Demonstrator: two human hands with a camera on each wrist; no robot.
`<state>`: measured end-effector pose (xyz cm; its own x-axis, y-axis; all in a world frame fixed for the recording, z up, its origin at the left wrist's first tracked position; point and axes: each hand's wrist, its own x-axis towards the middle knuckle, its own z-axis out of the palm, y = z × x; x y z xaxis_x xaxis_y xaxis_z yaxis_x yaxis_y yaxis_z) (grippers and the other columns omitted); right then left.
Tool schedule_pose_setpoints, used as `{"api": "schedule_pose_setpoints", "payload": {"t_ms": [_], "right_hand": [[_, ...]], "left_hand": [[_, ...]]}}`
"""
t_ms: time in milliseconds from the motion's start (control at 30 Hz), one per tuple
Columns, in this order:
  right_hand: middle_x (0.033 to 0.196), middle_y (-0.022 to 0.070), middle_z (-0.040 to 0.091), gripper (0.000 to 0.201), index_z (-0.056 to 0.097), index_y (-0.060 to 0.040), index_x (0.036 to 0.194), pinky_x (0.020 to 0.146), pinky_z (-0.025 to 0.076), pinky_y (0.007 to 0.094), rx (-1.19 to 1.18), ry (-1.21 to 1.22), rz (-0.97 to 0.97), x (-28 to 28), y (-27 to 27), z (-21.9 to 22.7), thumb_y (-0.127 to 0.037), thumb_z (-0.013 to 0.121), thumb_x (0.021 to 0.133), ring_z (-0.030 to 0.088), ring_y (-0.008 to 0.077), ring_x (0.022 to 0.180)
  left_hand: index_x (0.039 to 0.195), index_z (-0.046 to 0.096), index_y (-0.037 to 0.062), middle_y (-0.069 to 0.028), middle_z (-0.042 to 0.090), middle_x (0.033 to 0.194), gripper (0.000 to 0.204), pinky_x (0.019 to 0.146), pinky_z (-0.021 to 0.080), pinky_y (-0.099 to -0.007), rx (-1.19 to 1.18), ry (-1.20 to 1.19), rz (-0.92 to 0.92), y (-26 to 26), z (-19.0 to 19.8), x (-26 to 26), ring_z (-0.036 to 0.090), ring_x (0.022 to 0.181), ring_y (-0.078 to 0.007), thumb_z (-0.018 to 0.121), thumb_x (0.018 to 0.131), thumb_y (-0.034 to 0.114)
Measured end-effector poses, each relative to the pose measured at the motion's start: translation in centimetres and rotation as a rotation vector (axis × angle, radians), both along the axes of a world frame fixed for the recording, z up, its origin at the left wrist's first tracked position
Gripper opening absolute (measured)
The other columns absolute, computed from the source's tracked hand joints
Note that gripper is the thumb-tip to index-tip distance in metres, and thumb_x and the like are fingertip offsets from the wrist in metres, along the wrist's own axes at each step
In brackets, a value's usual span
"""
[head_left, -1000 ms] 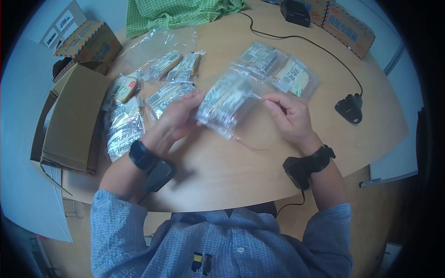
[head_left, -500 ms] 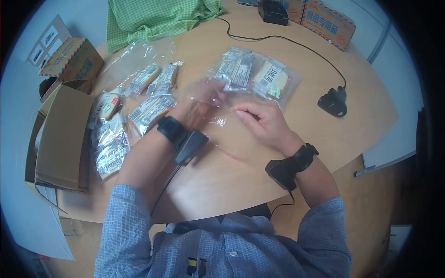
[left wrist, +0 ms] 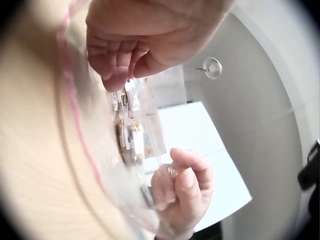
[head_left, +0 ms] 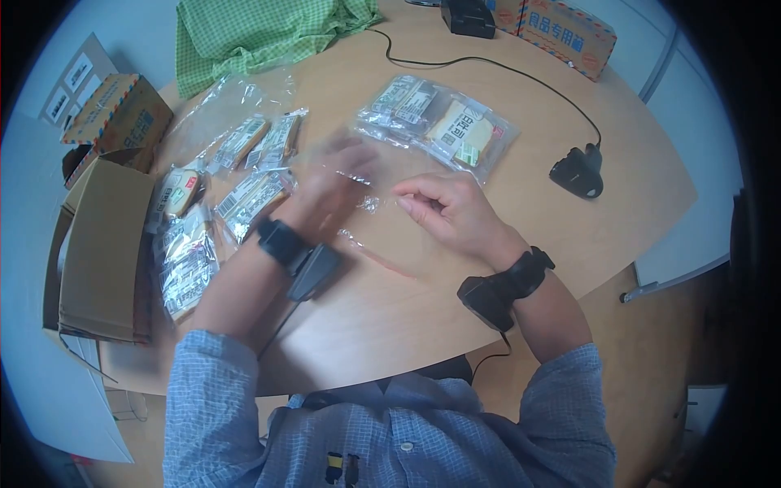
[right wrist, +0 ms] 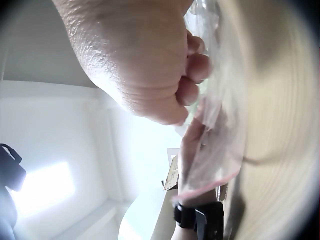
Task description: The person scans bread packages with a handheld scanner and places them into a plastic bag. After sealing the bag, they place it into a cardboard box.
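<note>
A large clear bag with a pink edge strip (head_left: 378,257) lies across the table, with several wrapped packets (head_left: 462,132) inside its far part. My left hand (head_left: 333,175), blurred in the head view, is at the bag's left side. The left wrist view has its fingers (left wrist: 116,80) loosely bent, with nothing seen between them and the thumb; in the right wrist view it shows through the film (right wrist: 215,145). My right hand (head_left: 460,213) pinches the film on the near right side, also visible in the left wrist view (left wrist: 185,187).
More wrapped packets (head_left: 252,199) lie at the left, beside an open cardboard box (head_left: 106,244). Behind them are a clear plastic sheet (head_left: 232,102) and a green checked cloth (head_left: 252,37). A black cabled device (head_left: 578,172) rests at the right; a printed box (head_left: 567,37) stands behind.
The packet carried between my hands a second ago is now among those in the bag. My left hand moved to the far side, then back left; my right hand moved left, still pinching film.
</note>
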<state>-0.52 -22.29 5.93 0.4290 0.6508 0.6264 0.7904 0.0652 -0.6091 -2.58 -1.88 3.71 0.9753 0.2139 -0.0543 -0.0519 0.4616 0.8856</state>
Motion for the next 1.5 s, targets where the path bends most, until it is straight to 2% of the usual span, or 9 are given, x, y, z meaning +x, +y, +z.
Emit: {"api": "schedule_pose_setpoints", "payload": {"t_ms": [333, 400, 533, 600, 967, 1033, 1200, 1300, 1500], "right_hand": [[0.056, 0.0056, 0.056, 0.018, 0.064, 0.0014, 0.086, 0.049, 0.040, 0.0259, -0.560, 0.191, 0.363, 0.6, -0.7, 0.6, -0.013, 0.061, 0.076, 0.048, 0.0109, 0.049], [0.055, 0.0043, 0.055, 0.018, 0.064, 0.0015, 0.086, 0.047, 0.038, 0.0254, -0.632, 0.207, 0.413, 0.3, -0.8, 1.0, -0.013, 0.060, 0.076, 0.047, 0.0097, 0.048], [0.053, -0.0003, 0.052, 0.016, 0.063, 0.0000, 0.082, 0.042, 0.034, 0.0228, -0.818, 0.516, 0.369, -0.4, -1.1, 2.5, -0.015, 0.061, 0.076, 0.043, 0.0057, 0.044], [0.053, -0.0017, 0.051, 0.015, 0.063, -0.0007, 0.080, 0.040, 0.032, 0.0219, -0.841, 0.558, 0.368, -0.4, -1.1, 2.5, -0.016, 0.062, 0.076, 0.042, 0.0046, 0.043], [0.055, -0.0045, 0.050, 0.018, 0.059, -0.0027, 0.084, 0.041, 0.033, 0.0191, -0.911, 0.795, 0.367, -1.1, -2.0, 3.3, -0.020, 0.063, 0.079, 0.044, 0.0031, 0.046], [0.055, -0.0044, 0.050, 0.018, 0.059, -0.0026, 0.085, 0.041, 0.034, 0.0186, -0.849, 0.813, 0.319, -1.0, -2.6, 5.1, -0.019, 0.063, 0.079, 0.044, 0.0032, 0.046], [0.062, 0.0031, 0.056, 0.013, 0.061, -0.0015, 0.087, 0.047, 0.039, 0.0214, -0.434, 0.084, -0.049, 1.0, -6.3, 4.3, -0.010, 0.055, 0.080, 0.052, 0.0066, 0.054], [0.083, 0.0063, 0.060, 0.018, 0.062, -0.0046, 0.092, 0.062, 0.045, 0.0283, -0.595, -0.159, -0.153, -0.7, -8.0, 3.7, -0.005, 0.057, 0.075, 0.057, 0.0182, 0.075], [0.095, 0.0082, 0.059, 0.019, 0.062, -0.0048, 0.090, 0.079, 0.044, 0.0366, -0.548, -0.474, -0.163, -1.2, -9.4, 1.0, -0.005, 0.061, 0.071, 0.051, 0.0303, 0.094]], "left_hand": [[0.095, 0.059, 0.0004, -0.0034, 0.059, 0.080, 0.020, 0.058, 0.044, -0.0230, 1.507, 0.272, -0.112, 2.4, 6.3, -9.3, 0.057, 0.068, -0.0127, 0.060, 0.078, 0.010], [0.093, 0.062, 0.0058, -0.0081, 0.057, 0.075, 0.026, 0.055, 0.045, -0.0307, 1.863, -0.053, 0.188, 2.0, 6.2, -10.2, 0.056, 0.061, -0.0204, 0.066, 0.068, 0.014], [0.086, 0.061, 0.0063, -0.0083, 0.055, 0.074, 0.020, 0.058, 0.047, -0.0333, 1.916, -0.584, 0.429, 1.2, 5.7, -9.7, 0.057, 0.065, -0.0257, 0.064, 0.066, 0.011], [0.082, 0.060, 0.0055, -0.0096, 0.056, 0.076, 0.017, 0.059, 0.047, -0.0349, 1.770, -0.321, -0.003, 2.5, 4.1, -10.1, 0.058, 0.068, -0.0269, 0.061, 0.065, 0.008], [0.090, 0.063, 0.0058, -0.0108, 0.061, 0.085, 0.019, 0.072, 0.047, -0.0356, 1.216, -0.222, -0.695, 2.5, 6.0, -14.6, 0.060, 0.078, -0.0265, 0.059, 0.071, 0.008], [0.107, 0.059, 0.0080, -0.0123, 0.057, 0.110, 0.035, 0.084, 0.043, -0.0367, 1.516, -0.372, -0.226, 3.1, 5.9, -13.8, 0.054, 0.101, -0.0270, 0.058, 0.072, 0.007], [0.124, 0.047, 0.0125, -0.0134, 0.043, 0.132, 0.051, 0.100, 0.034, -0.0407, 1.968, -0.509, -0.170, 1.5, 3.8, -13.0, 0.040, 0.123, -0.0300, 0.060, 0.075, 0.006], [0.126, 0.046, 0.0134, -0.0108, 0.041, 0.133, 0.049, 0.101, 0.033, -0.0414, 1.995, -0.556, -0.397, 1.7, 3.8, -13.2, 0.039, 0.123, -0.0303, 0.058, 0.078, 0.009], [0.111, 0.058, 0.0079, -0.0142, 0.057, 0.112, 0.029, 0.094, 0.039, -0.0357, 1.461, -0.540, -0.389, 2.6, 1.7, -12.3, 0.051, 0.110, -0.0282, 0.050, 0.085, 0.017]]}}
